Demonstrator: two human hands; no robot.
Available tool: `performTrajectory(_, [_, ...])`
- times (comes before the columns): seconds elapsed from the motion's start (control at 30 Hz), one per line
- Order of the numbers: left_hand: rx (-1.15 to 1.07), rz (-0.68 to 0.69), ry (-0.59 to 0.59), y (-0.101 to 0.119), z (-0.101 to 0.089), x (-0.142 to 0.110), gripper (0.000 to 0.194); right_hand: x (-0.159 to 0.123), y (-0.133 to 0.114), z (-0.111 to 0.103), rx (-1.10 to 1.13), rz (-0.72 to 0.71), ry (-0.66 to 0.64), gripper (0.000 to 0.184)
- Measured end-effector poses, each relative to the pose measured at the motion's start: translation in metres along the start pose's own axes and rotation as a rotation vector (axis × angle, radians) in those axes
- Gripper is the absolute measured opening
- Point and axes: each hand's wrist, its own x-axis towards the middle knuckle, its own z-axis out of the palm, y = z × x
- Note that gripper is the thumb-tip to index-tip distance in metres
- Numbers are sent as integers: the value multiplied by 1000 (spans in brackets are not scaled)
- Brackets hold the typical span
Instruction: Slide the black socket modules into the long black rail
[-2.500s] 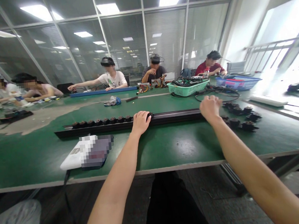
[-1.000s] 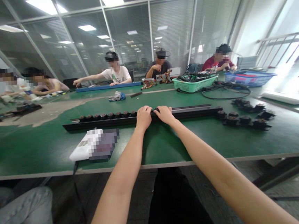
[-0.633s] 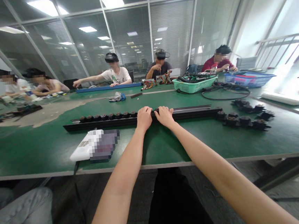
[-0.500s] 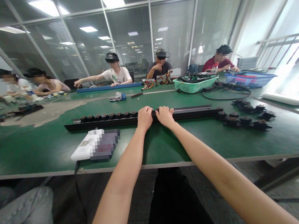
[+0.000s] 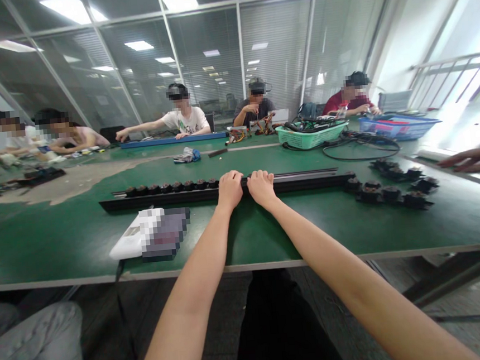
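Note:
My left hand point(image 5: 230, 190) and my right hand point(image 5: 261, 188) lie side by side with fingers curled over a long black metal rail point(image 5: 307, 183), which runs across the green table point(image 5: 60, 240). A row of several round black parts point(image 5: 171, 187) stands along the rail just left of my left hand. Further black parts point(image 5: 392, 192) lie loose on the table to the right of the rail's end. Below my left hand sits a white flat object point(image 5: 126, 245) under a pixelated patch.
A co-worker's hand point(image 5: 473, 158) enters at the right edge. Further along the table are a green basket point(image 5: 312, 135), a blue basket point(image 5: 399, 127), a black cable coil point(image 5: 361, 150) and a blue rail point(image 5: 173, 140). Co-workers sit beyond. The table's front edge point(image 5: 247, 267) is near me.
My right hand has slid left along the rail to sit next to my left hand. The view has levelled, and a co-worker's hand has appeared at the right edge.

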Motion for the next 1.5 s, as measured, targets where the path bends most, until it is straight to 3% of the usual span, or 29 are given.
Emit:
performTrajectory(0.37, [-14, 17, 21, -2, 2, 1, 34, 11, 12, 0, 81, 28, -93, 40])
performTrajectory(0.57, [-7, 8, 8, -1, 1, 0, 37, 12, 19, 0, 155, 57, -80, 39])
performTrajectory(1.5, [-10, 20, 24, -3, 2, 1, 37, 13, 15, -1, 123, 70, -88, 41])
